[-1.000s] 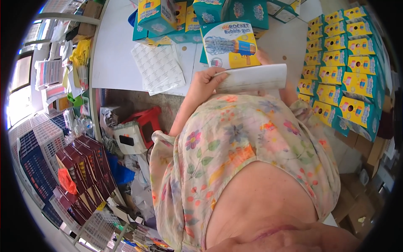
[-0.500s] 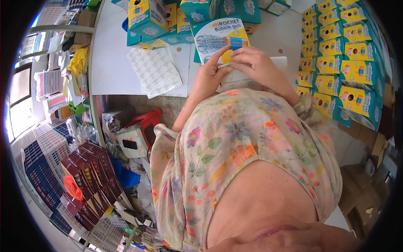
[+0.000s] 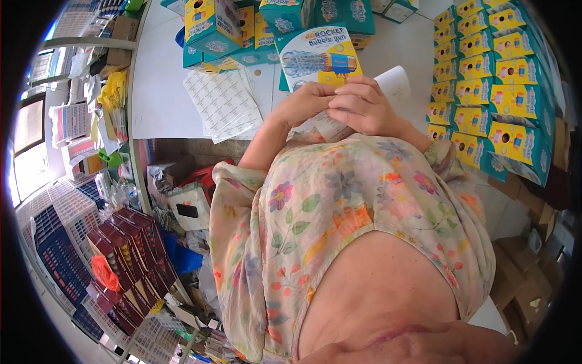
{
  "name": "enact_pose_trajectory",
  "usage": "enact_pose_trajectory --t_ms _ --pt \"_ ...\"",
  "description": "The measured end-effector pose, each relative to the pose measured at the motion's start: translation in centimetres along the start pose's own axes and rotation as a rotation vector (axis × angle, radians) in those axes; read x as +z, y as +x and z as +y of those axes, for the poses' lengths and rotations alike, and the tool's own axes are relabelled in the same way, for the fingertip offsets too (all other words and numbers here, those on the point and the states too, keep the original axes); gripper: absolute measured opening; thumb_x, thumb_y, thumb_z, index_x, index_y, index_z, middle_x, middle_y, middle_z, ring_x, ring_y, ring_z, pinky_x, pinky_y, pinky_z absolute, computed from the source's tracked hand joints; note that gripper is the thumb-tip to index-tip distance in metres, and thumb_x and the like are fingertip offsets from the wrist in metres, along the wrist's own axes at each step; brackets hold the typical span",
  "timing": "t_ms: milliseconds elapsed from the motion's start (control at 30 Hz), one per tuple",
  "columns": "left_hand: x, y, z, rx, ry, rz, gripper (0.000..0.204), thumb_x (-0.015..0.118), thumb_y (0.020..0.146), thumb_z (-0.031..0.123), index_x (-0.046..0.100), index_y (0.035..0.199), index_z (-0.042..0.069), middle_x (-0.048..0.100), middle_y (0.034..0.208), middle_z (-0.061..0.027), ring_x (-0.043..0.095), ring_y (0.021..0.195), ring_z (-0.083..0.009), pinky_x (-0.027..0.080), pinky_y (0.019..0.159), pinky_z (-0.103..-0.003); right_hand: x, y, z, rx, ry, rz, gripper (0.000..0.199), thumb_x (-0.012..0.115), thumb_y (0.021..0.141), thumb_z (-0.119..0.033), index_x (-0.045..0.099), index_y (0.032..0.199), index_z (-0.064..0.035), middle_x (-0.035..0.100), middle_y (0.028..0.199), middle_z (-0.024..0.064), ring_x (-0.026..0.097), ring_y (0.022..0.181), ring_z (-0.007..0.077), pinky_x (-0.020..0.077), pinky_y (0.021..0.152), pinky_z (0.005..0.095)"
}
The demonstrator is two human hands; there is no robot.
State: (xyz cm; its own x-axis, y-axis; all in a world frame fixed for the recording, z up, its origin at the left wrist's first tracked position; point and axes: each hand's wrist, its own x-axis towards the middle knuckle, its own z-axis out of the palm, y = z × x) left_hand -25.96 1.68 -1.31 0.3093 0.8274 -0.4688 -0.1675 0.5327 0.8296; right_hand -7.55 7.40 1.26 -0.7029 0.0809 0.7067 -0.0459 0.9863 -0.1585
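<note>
A sheet of labels (image 3: pixel 394 82) bends under both my hands, close to my body. My right hand (image 3: pixel 368 109) has its fingers curled round the sheet, whose white end sticks out past the knuckles. My left hand (image 3: pixel 303 103) is closed, its fingertips pinching at the sheet against those of my right hand. Whether a loose label is between them is hidden. Just beyond my hands lies a teal, white and yellow toy box (image 3: pixel 318 56) with a bubble toy pictured on it. More printed label sheets (image 3: pixel 223 102) lie overlapped on the table to the left.
Several teal and yellow boxes (image 3: pixel 212 27) stand at the far side of the white table (image 3: pixel 160 103). Rows of matching boxes (image 3: pixel 512 91) are stacked at the right. Crowded shelving (image 3: pixel 138 91) and maroon boxes (image 3: pixel 130 261) fill the left; brown cartons (image 3: pixel 524 273) lie lower right.
My hands have drawn together, and my left fingers have folded in from a spread pose. The sheet has tilted, its right end rising and curling.
</note>
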Motion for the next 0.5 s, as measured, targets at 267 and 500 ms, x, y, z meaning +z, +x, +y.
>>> enact_pose_trajectory --t_ms 267,500 --pt "1.7 -0.6 1.9 0.544 1.095 0.452 0.013 0.060 0.083 0.011 0.061 0.095 0.006 0.064 0.083 -0.0086 0.062 0.079 -0.0262 0.048 0.068 -0.036 -3.5 1.3 3.9 0.539 0.384 0.080 0.008 0.067 0.080 -0.005 0.063 0.088 -0.0054 0.065 0.101 0.0057 0.051 0.116 0.0287 0.0402 0.096 0.0395" --pt "3.6 -1.3 -1.1 0.725 1.251 0.185 0.014 0.058 0.077 0.014 0.057 0.090 0.008 0.059 0.095 -0.0069 0.055 0.097 -0.0261 0.044 0.080 -0.038 -0.2 -2.4 7.7 0.777 0.550 -0.162 0.006 0.065 0.085 -0.010 0.064 0.084 -0.0041 0.067 0.106 0.0065 0.048 0.123 0.0266 0.0379 0.100 0.0386"
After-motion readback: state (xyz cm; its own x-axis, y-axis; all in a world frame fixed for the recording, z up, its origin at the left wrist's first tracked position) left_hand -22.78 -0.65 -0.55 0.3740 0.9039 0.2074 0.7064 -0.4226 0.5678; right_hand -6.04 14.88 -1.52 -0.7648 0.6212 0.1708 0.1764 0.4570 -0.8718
